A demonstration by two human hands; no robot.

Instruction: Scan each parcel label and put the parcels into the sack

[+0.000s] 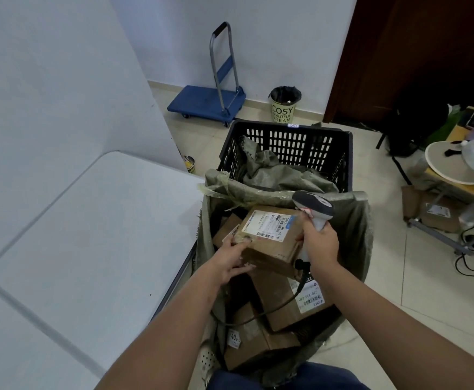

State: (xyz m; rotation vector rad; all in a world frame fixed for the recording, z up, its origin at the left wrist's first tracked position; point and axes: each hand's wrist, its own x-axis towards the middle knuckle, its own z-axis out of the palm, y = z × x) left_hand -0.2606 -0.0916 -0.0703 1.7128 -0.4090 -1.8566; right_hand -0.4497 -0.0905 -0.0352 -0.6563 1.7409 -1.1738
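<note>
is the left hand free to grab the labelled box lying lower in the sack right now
Probably not yet. The left hand grips the upper parcel above the sack, and that parcel partly covers the lower box. The scanner cable also lies across it.

This looks like a small parcel-handling back room or office. A blue folding trolley stands against the bare white wall, beside a lined waste bin. A black plastic crate sits on the tiled floor behind a grey woven sack full of labelled cardboard parcels. A white counter stands left, a cluttered desk with cables right.
</note>
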